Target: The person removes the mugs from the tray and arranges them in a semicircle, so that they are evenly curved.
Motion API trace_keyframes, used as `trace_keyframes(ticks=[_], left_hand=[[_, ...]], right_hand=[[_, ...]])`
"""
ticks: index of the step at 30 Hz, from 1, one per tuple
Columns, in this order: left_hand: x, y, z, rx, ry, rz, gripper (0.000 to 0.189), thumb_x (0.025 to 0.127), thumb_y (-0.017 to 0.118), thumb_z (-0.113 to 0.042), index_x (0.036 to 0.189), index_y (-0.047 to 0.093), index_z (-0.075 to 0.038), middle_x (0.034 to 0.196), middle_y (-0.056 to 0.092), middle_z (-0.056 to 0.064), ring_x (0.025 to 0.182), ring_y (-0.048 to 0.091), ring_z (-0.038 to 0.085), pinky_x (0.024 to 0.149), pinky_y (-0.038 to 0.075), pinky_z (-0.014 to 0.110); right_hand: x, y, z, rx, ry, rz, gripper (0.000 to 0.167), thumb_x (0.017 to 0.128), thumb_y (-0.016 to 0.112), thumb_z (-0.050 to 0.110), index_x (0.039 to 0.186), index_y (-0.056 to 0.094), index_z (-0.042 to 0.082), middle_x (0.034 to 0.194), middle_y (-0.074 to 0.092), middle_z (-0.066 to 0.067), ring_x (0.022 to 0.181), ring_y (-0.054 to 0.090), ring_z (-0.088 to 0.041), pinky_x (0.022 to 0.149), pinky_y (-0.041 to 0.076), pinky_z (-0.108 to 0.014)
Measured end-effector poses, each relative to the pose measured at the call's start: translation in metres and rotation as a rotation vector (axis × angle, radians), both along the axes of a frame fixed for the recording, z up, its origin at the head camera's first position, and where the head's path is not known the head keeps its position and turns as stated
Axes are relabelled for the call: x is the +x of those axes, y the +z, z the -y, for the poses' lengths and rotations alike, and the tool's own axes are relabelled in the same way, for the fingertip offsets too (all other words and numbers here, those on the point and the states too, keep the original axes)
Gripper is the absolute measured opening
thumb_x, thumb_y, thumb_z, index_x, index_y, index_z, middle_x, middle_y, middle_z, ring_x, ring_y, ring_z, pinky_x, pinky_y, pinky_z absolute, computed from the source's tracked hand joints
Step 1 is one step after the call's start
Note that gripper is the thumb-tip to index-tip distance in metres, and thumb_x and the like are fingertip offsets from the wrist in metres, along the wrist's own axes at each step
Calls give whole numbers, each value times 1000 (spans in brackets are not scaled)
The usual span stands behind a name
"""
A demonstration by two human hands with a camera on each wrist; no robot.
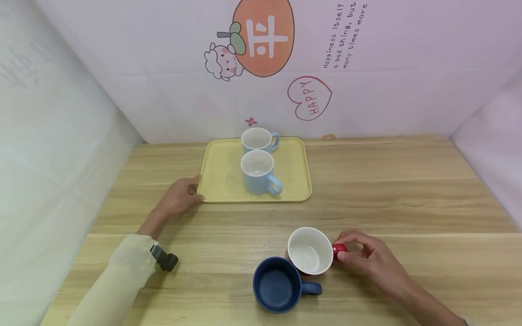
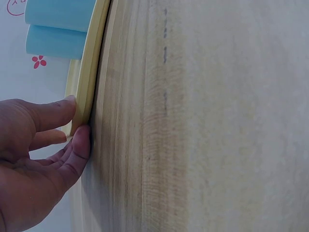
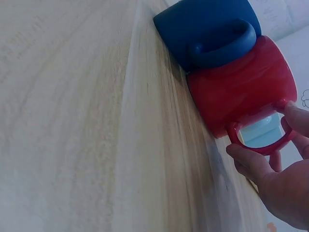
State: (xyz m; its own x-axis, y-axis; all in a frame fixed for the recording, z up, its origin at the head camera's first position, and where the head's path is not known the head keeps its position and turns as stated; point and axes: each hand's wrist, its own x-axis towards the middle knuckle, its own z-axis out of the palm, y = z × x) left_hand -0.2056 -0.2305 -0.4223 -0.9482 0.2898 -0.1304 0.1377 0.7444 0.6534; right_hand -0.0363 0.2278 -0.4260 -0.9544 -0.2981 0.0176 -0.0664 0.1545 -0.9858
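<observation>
My left hand point(image 1: 179, 194) pinches the left edge of a yellow tray point(image 1: 222, 192) near its front corner. In the left wrist view the tray's rim point(image 2: 89, 63) lies between the thumb and the fingers. Two light blue mugs stand upright on the tray, a front mug point(image 1: 257, 179) and a back mug point(image 1: 256, 140) partly hidden behind it. With thumb and fingers my right hand point(image 1: 369, 260) holds the handle of a red mug point(image 3: 241, 89), white inside. Close against that one stands a dark blue mug point(image 1: 277, 285), its handle pointing right.
All of this is on a wood-grain table point(image 1: 387, 185). A white printed sheet point(image 1: 171, 90) forms the back wall, right behind the tray, and more white sheeting hangs at both sides. A dark strap point(image 1: 164, 258) is around the left wrist.
</observation>
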Motion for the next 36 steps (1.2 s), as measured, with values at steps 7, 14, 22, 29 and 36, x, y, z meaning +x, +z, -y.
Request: trace_keyframes(ticks=[7,14,22,29,36], left_hand=[[0,0,0,9,10,-2,68,89,70,-1,145,35,16,100,69,24,86,66,28,76,52,41],[-1,-1,0,11,3,-2,69,89,71,-1,145,35,15,100,69,24,87,67,28,78,52,42],[0,-2,1,12,5,1,69,89,71,-2,145,35,15,100,69,23,85,65,27,74,52,39],[0,-1,1,15,6,-6,68,89,71,-1,145,36,15,97,70,21,84,65,27,73,51,38],[0,-2,2,18,8,2,69,90,71,-2,146,34,14,97,70,21,83,65,25,72,51,37]], right_hand=[[-4,3,0,33,2,28,19,90,71,1,108,72,5,113,59,-15,96,63,-19,76,56,-30],[-4,0,-2,21,-7,13,20,87,73,-2,106,72,2,116,55,-24,95,66,-20,76,57,-32],[-7,-4,-8,-8,31,29,25,98,60,0,122,64,-3,123,59,-15,100,67,-23,81,56,-35],[-20,-6,-16,-81,22,55,34,108,37,5,134,45,-16,124,56,-36,111,65,-27,87,54,-36],[-32,-1,-13,-141,17,57,37,108,39,7,138,40,-16,129,51,-33,111,64,-36,88,53,-42]])
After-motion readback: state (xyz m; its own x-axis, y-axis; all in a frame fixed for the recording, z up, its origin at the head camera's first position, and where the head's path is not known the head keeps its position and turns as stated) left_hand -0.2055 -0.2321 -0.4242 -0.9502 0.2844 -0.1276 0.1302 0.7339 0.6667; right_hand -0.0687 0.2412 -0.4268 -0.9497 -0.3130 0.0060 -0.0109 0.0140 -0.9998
